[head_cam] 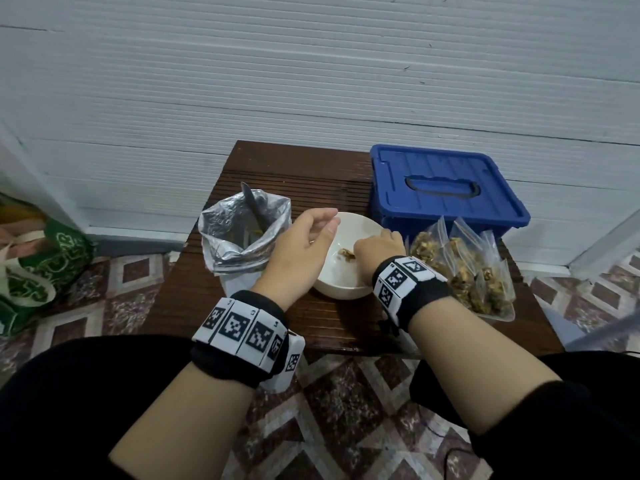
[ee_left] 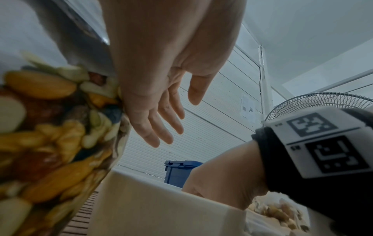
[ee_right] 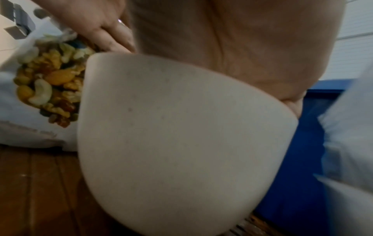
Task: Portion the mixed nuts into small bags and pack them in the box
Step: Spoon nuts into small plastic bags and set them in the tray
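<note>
At the far left, off the table, a green patterned cloth bag [head_cam: 38, 268] sat on the tiled floor. On the dark brown slatted wooden table [head_cam: 294, 174], the crinkled silver foil pouch of mixed nuts [head_cam: 242, 233] stood open-mouthed with the handle of a metal spoon [head_cam: 254, 206] leaning out of it. Just beside the pouch, the left hand [head_cam: 301, 244] hovered over the near-left rim of the round white ceramic bowl [head_cam: 341, 287], its fingers loosely extended and holding nothing, as the left wrist view confirmed. The few remaining loose nuts [head_cam: 346, 253] lay in the bottom of the bowl, directly under and just left of the right hand [head_cam: 379, 247], which had dipped inside with its fingers curled downward; whether they had already pinched any nuts could not be told, since the back of the hand hid the fingertips. The right hand was plainly the nearer of the two to the nuts, so the gathering seemed to fall to it. To the right, touching the bowl's far side, a cluster of small clear zip bags filled with nuts [head_cam: 464, 268] lay heaped at the table's edge. Behind them stood the blue plastic box with its handled lid [head_cam: 443, 192] closed. In all likelihood that lid would have to come off before any bags went in, and the heap lay between the right hand and the box.
</note>
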{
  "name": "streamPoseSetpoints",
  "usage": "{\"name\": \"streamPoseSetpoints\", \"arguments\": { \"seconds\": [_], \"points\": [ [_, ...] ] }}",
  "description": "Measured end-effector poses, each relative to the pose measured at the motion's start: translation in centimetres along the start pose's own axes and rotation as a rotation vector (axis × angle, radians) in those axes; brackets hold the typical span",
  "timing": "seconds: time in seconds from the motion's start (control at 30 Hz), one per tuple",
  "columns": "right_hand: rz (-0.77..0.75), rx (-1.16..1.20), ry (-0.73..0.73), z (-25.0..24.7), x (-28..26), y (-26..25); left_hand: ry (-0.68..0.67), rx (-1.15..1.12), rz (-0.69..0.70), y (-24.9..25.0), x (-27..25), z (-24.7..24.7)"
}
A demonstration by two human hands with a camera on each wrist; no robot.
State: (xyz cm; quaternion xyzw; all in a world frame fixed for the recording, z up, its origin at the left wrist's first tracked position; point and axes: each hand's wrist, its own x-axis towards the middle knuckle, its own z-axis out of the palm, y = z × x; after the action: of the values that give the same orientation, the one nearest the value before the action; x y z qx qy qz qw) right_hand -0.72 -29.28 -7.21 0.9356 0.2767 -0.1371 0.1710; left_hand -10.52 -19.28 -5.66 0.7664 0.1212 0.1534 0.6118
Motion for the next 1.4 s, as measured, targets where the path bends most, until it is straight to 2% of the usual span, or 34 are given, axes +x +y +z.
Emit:
{"name": "streamPoseSetpoints", "arguments": {
  "seconds": [0.13,0.43,0.6,0.73,0.83,0.9,0.97,1.03,1.13,1.23,1.4],
  "points": [
    [0.011,0.001,0.047,-0.1,-0.2,0.3,0.000,0.011,-0.004,0.0,0.0,0.0],
    [0.030,-0.026,0.010,-0.2,-0.5,0.1,0.002,0.038,-0.017,-0.1,-0.1,0.1],
    [0.009,0.050,0.017,-0.6,-0.6,0.2,-0.004,0.055,-0.024,-0.1,-0.2,0.1],
    [0.013,0.284,0.250,-0.8,-0.9,0.8,0.004,0.087,-0.029,-0.1,-0.1,0.2],
    [0.025,0.635,0.435,-0.7,-1.5,1.4,-0.009,0.190,-0.056,-0.1,0.0,0.3],
    [0.015,0.909,0.491,-0.7,-2.1,1.7,-0.030,0.240,-0.074,-0.1,0.1,0.4],
    [-0.015,1.152,0.506,-0.7,-2.9,2.1,-0.041,0.242,-0.106,0.0,0.1,0.6],
    [-0.040,1.294,0.492,-0.6,-3.7,2.3,-0.014,0.231,-0.119,0.0,0.1,0.8],
    [-0.049,1.389,0.472,-0.5,-4.5,2.6,0.040,0.168,-0.079,0.2,0.1,1.1],
    [-0.039,1.432,0.433,-0.2,-4.8,2.9,0.028,0.105,-0.025,0.7,-0.2,1.3],
    [-0.011,1.602,0.447,0.4,-5.4,3.5,0.019,0.023,0.050,1.1,-0.5,1.2]
  ]
}}
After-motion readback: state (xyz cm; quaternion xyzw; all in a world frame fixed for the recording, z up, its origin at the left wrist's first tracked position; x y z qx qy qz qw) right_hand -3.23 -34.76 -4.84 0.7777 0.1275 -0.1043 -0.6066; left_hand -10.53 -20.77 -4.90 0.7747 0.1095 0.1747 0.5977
